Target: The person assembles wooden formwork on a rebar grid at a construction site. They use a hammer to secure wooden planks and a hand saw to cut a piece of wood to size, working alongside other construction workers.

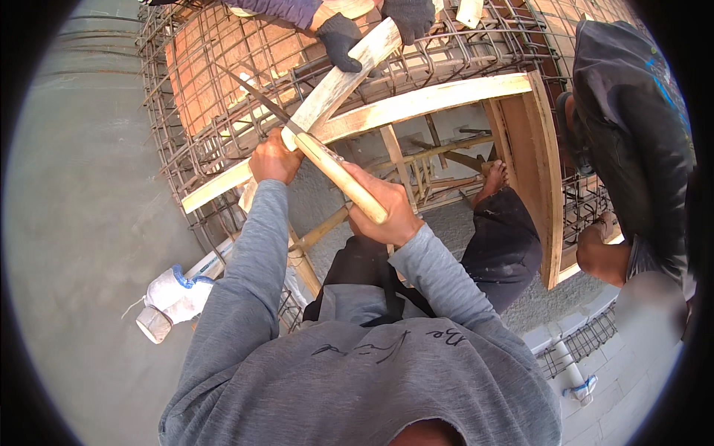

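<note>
My right hand (387, 208) is wrapped round the pale wooden handle of what looks like a hand saw (338, 175); its teeth do not show. The narrow dark blade lies across the near end of a wooden plank (338, 89), pointing away to the far left. My left hand (275, 158) is closed on that plank end, just left of the blade. Two dark-gloved hands of another person, one a glove (338, 41) and one a glove (409, 16), steady the plank's far part. The plank slants over a curved timber form edge (424, 98).
A rebar cage (201, 82) over wood panels spans the far side. At right stands a curved plywood form (547, 163), with another person in a dark jacket (632, 111) beyond. A wrapped white pipe (175, 297) juts out at left. Bamboo props (320, 227) show below.
</note>
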